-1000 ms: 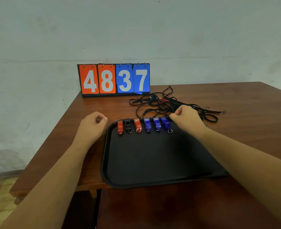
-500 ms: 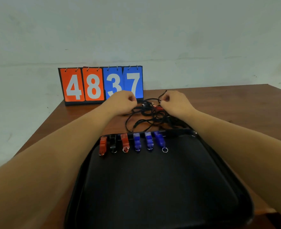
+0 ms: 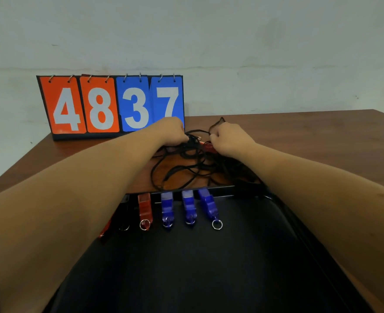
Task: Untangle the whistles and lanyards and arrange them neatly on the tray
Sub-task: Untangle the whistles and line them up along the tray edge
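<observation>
Left hand (image 3: 173, 132) and right hand (image 3: 229, 141) pinch cords (image 3: 186, 168) beyond the tray (image 3: 209, 267); hard tugging could tighten the knots.

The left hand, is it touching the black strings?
Touching. The head view shows the left hand with its fingers curled into the black lanyard tangle, no gap between them.

My left forearm (image 3: 85, 199) covers most of the red whistle (image 3: 105, 229) and black whistle (image 3: 127, 213) at the row's nine o'clock end. The tray (image 3: 186, 279) is cut off at six o'clock. My left hand (image 3: 170, 132) and right hand (image 3: 229, 140) bury their fingertips in the lanyards (image 3: 186, 168); which cords they pinch I cannot tell.
</observation>
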Tool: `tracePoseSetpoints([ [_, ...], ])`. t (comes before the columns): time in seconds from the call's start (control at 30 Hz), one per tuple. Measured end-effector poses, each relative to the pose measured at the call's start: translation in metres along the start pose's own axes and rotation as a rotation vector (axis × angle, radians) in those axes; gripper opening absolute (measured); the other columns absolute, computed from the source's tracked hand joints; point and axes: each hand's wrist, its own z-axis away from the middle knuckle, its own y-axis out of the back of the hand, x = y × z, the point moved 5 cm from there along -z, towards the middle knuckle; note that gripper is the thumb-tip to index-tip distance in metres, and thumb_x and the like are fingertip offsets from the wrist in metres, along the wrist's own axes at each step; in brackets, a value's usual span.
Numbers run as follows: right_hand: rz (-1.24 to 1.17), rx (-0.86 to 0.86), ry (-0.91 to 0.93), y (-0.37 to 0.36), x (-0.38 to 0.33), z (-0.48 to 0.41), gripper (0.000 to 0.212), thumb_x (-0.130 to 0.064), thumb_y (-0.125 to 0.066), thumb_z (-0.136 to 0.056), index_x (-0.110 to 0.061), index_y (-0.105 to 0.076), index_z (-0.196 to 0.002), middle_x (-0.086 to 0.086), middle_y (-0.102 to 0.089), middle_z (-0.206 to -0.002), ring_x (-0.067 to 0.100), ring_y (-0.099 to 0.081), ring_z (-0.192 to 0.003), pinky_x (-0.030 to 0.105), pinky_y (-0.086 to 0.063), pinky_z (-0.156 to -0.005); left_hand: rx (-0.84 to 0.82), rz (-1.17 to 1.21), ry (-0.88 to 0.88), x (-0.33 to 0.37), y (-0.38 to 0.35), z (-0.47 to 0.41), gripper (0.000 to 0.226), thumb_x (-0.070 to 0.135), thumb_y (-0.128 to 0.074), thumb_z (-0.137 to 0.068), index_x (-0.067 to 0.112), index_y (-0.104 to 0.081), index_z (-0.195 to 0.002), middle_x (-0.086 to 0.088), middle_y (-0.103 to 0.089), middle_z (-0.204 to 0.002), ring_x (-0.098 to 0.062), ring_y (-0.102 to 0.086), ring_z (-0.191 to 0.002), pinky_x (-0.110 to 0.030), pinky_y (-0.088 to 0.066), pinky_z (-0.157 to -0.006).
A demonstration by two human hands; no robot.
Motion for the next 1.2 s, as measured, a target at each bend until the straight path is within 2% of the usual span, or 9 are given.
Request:
tracePoseSetpoints([
  [0.1,-0.001,-0.018,-0.011,-0.005,-0.001,-0.002,0.040,-0.038,-0.051,-0.100,-0.016,-0.049,-0.067,0.003,-0.054,-0.069,0.020,-0.054,-0.065,0.028,-0.034,-0.054,-0.017,-0.007,-0.001,0.002,-0.006,-0.004,0.037,0.032,-0.062,-0.093,-0.002,-0.071,-0.105,-0.021,-0.069,-0.104,-0.025,-0.060,-0.085,-0.032,-0.048,-0.068],
  [0.2,-0.031,-0.052,0.025,-0.009,-0.004,-0.001,0.036,-0.042,-0.060,-0.094,-0.010,-0.062,-0.077,0.007,-0.062,-0.075,0.023,-0.060,-0.071,0.029,-0.039,-0.053,-0.008,-0.004,-0.012,0.001,-0.010,-0.003,0.030,0.028,-0.063,-0.093,0.000,-0.071,-0.102,-0.019,-0.069,-0.104,-0.029,-0.064,-0.094,-0.036,-0.050,-0.077],
  [0.37,-0.153,-0.108,0.066,-0.008,-0.009,0.005,0.028,-0.035,-0.066,-0.089,-0.008,-0.073,-0.092,0.009,-0.071,-0.091,0.023,-0.067,-0.088,0.031,-0.053,-0.072,0.049,0.040,-0.028,-0.002,-0.005,0.003,0.025,0.025,-0.062,-0.093,0.002,-0.069,-0.100,-0.018,-0.067,-0.103,-0.022,-0.056,-0.083,-0.028,-0.043,-0.065],
  [0.57,-0.031,-0.206,0.123,-0.005,-0.018,0.018,0.024,-0.032,-0.068,-0.091,-0.008,-0.071,-0.094,0.010,-0.070,-0.091,0.024,-0.066,-0.088,0.035,-0.055,-0.080,0.160,0.025,-0.057,-0.010,0.018,0.021,0.015,0.020,-0.061,-0.088,0.006,-0.056,-0.088,-0.017,-0.064,-0.099,-0.028,-0.057,-0.083,-0.043,-0.051,-0.077],
  [0.7,-0.223,-0.102,0.108,0.009,-0.014,0.028,0.020,-0.028,-0.066,-0.092,-0.009,-0.069,-0.100,0.006,-0.069,-0.098,0.018,-0.063,-0.092,0.023,-0.046,-0.073,0.200,0.132,-0.090,-0.008,0.037,0.036,0.022,0.020,-0.061,-0.086,0.016,-0.043,-0.073,-0.011,-0.067,-0.102,-0.028,-0.063,-0.097,-0.044,-0.052,-0.079],
  [0.83,-0.584,0.105,0.044,0.044,-0.008,0.041,0.019,-0.027,-0.063,-0.095,-0.014,-0.063,-0.109,0.000,-0.070,-0.106,0.015,-0.066,-0.095,0.028,-0.052,-0.083,0.265,0.184,-0.059,-0.007,0.055,0.051,0.016,0.020,-0.061,-0.085,0.010,-0.049,-0.084,-0.006,-0.058,-0.083,-0.024,-0.052,-0.074,-0.033,-0.042,-0.062],
  [0.97,-0.921,0.150,-0.023,0.079,-0.007,0.059,0.012,-0.016,-0.059,-0.097,-0.014,-0.058,-0.109,0.013,-0.072,-0.101,0.022,-0.073,-0.081,0.035,-0.061,-0.073,0.327,0.202,-0.066,-0.006,0.076,0.069,0.016,0.020,-0.052,-0.095,0.013,-0.051,-0.109,-0.011,-0.064,-0.093,-0.024,-0.059,-0.071,-0.030,-0.041,-0.057],
  [1.13,-0.955,0.167,-0.028,0.108,0.000,0.091,0.013,-0.023,-0.059,-0.098,-0.015,-0.061,-0.109,0.012,-0.067,-0.089,0.019,-0.061,-0.061,0.031,-0.053,-0.054,0.393,0.302,-0.061,0.006,0.101,0.090,0.036,0.010,-0.032,-0.104,0.021,-0.059,-0.125,-0.007,-0.058,-0.100,-0.013,-0.046,-0.052,-0.015,-0.033,-0.040],
  [1.2,-0.957,0.142,-0.014,0.110,0.004,0.104,0.012,-0.020,-0.063,-0.096,-0.013,-0.062,-0.106,0.013,-0.067,-0.086,0.017,-0.059,-0.058,0.030,-0.051,-0.054,0.407,0.459,-0.034,0.007,0.107,0.095,0.033,0.012,-0.033,-0.105,0.019,-0.061,-0.120,-0.009,-0.060,-0.109,-0.012,-0.057,-0.058,-0.019,-0.043,-0.049],
])
